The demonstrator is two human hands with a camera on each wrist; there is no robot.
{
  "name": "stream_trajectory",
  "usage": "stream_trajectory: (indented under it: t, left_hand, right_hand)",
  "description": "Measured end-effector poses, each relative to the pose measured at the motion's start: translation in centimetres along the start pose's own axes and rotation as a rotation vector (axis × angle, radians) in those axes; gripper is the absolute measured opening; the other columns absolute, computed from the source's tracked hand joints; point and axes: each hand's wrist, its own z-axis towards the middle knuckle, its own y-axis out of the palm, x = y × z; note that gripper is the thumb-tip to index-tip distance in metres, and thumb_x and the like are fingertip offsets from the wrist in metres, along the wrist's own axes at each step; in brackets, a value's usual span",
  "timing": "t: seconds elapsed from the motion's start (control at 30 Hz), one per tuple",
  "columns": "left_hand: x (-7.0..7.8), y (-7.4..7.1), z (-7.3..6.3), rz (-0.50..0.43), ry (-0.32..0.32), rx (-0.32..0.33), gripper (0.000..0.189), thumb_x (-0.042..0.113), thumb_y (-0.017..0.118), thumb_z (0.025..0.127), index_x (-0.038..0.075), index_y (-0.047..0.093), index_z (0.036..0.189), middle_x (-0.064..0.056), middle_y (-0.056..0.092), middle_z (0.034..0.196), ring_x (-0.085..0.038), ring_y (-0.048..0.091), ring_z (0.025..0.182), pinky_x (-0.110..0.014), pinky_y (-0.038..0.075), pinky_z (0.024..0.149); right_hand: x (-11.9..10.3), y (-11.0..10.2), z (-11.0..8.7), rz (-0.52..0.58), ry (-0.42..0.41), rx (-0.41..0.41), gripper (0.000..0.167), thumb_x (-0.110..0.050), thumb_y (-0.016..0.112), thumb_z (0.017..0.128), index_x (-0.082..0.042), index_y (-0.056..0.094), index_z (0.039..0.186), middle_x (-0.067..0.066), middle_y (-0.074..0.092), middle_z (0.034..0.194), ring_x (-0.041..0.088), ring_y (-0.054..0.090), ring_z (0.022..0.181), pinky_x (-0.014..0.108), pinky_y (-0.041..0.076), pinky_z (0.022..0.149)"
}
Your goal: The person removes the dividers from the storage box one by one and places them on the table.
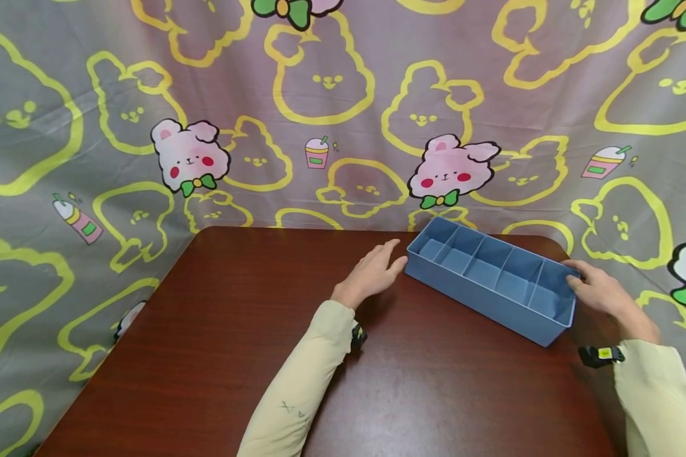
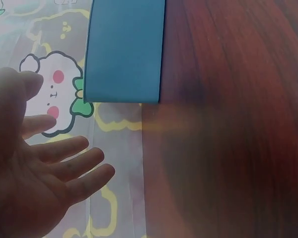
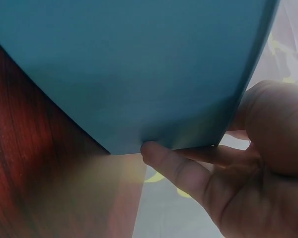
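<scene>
A long blue storage box (image 1: 480, 298) with several divided compartments stands at a slant on the far right part of the brown table. Bare floors show inside its compartments. My right hand (image 1: 603, 293) holds the box's right end, thumb over the rim; in the right wrist view, a fingertip (image 3: 150, 148) lies against the blue end wall. Beside the box's left end is my left hand (image 1: 373, 271), fingers extended and spread. In the left wrist view, that hand's palm faces the camera, apart from the blue end wall (image 2: 124, 54).
The dark brown table (image 1: 251, 343) ends at a patterned curtain (image 1: 354, 76) along its back and left side. The box's right end is close to the table's right edge. Each wrist wears a black strap, such as the right strap (image 1: 600, 355).
</scene>
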Motion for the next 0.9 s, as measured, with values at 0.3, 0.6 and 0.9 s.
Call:
stream_trajectory:
  t: [0.3,0.6,0.9]
  left_hand:
    - [0.6,0.8,0.7,-0.019,0.014,0.012,0.062,0.049,0.04,0.103,0.019,0.025,0.156,-0.004,0.037,0.156,-0.023,0.037,0.143,-0.044,0.034,0.115]
    - [1.0,1.5,1.5,-0.057,-0.01,0.039,0.06,0.048,0.039,0.103,0.02,0.028,0.155,-0.004,0.038,0.156,-0.025,0.038,0.143,-0.045,0.034,0.115]
    - [1.1,2.3,2.0,-0.16,-0.073,0.038,0.06,0.048,0.041,0.103,0.019,0.03,0.154,-0.004,0.041,0.154,-0.024,0.041,0.141,-0.045,0.037,0.113]
  right_hand:
    - [-0.1,0.1,0.1,0.023,-0.003,-0.016,0.05,-0.021,0.036,0.104,0.011,0.029,0.141,0.045,0.035,0.132,0.06,0.039,0.115,0.071,0.035,0.092]
    - [0.0,0.3,0.2,0.011,-0.018,-0.009,0.048,-0.019,0.038,0.103,0.011,0.031,0.14,0.044,0.037,0.131,0.059,0.042,0.113,0.07,0.037,0.09]
    - [-0.2,0.3,0.1,0.017,0.008,-0.01,0.049,-0.019,0.037,0.103,0.01,0.03,0.142,0.044,0.036,0.132,0.059,0.041,0.113,0.07,0.037,0.09]
